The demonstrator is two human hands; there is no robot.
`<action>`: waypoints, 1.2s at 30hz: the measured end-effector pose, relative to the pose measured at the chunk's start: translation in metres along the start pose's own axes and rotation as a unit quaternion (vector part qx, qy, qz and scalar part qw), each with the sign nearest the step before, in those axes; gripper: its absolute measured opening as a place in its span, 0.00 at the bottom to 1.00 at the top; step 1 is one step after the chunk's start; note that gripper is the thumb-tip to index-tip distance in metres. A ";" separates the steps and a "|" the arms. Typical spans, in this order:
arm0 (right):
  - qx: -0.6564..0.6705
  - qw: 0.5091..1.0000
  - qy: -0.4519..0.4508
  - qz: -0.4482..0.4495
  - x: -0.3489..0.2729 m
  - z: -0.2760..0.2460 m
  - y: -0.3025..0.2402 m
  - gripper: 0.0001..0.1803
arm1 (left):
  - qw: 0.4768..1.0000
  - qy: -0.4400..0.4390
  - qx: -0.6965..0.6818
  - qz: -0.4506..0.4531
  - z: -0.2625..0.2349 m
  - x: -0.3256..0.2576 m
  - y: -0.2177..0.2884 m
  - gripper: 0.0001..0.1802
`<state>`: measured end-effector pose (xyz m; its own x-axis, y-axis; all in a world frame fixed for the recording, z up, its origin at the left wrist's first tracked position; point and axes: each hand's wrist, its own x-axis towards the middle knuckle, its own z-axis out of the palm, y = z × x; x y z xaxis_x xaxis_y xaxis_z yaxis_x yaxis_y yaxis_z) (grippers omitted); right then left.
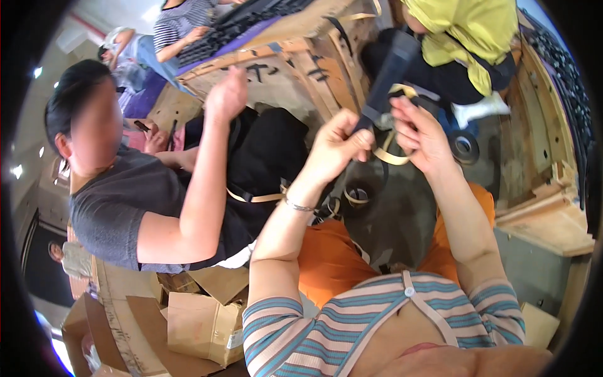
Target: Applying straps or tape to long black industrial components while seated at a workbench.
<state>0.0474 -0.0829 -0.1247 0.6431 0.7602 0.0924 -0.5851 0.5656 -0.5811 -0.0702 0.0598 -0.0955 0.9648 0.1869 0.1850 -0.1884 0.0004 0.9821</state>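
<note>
- Fingers of the left hand are curled and pressed together around the lower end of a long dark bar-shaped part, just above the middle of the frame.
- Fingertips of the right hand pinch a tan strap that loops around the same end of the part; the thumb and first finger are closed on it, the other fingers are loosely bent.
- Both hands are raised in front of the chest, so the part stands tilted, its far end pointing to the upper middle of the frame. It seems held this way so that the strap end stays close to the eyes.
- Below the hands, on the orange lap, lie dark rings with tan bands.
- At the left, another person in a grey shirt lifts an arm toward a wooden crate, and this arm is near the left hand.
- At the upper right sits a person in yellow clothing; a roll of black tape lies just beside the right hand.
- Cardboard pieces fill the lower left.
</note>
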 end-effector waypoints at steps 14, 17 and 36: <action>-0.072 0.996 0.037 -0.030 -0.008 0.024 0.013 0.09 | 0.997 -0.046 -0.052 -0.026 -0.001 0.011 -0.009 0.08; -0.114 0.989 0.067 -0.067 -0.009 0.023 0.013 0.10 | 0.997 -0.044 -0.054 -0.026 0.004 0.011 -0.009 0.08; -0.016 0.998 -0.057 -0.005 -0.007 0.013 -0.001 0.09 | 1.000 -0.008 0.013 0.020 0.021 0.006 -0.004 0.06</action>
<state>0.0369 -0.0851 -0.1137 0.5869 0.7872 0.1892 -0.5612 0.5640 -0.6058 -0.0598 0.0402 -0.0980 0.9595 0.1700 0.2247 -0.2226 -0.0321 0.9744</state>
